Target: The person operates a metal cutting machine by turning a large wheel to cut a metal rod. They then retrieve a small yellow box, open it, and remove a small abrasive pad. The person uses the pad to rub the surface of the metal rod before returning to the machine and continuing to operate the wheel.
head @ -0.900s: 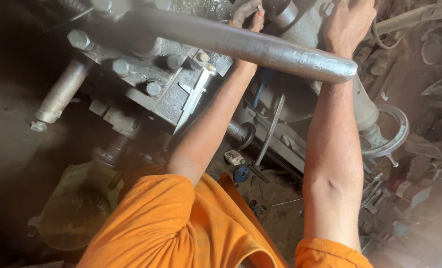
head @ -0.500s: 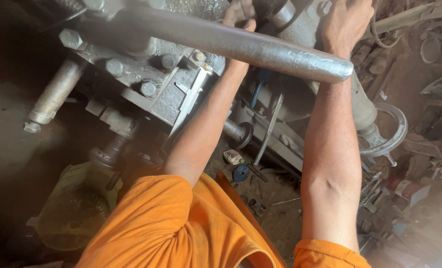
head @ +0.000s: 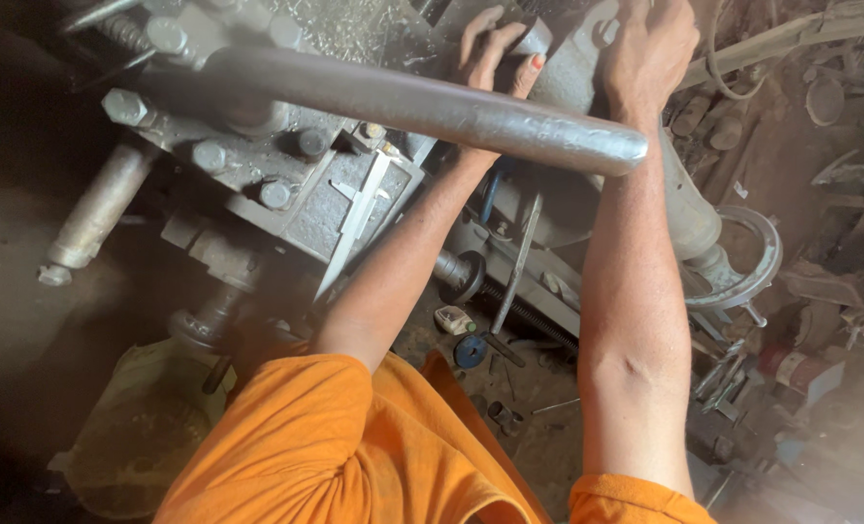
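left hand (head: 495,49) fingers curled over a grey block (head: 534,39) up top | right hand (head: 650,49) pressed flat on the casting (head: 577,68), grip underneath hidden | bar (head: 422,102) crosses in front (looks heavy, stiff, greasy) | I'd grab edges

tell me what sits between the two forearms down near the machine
In the head view, a thin flat metal strip stands tilted between the left forearm and right forearm, with a small blue disc lower down.
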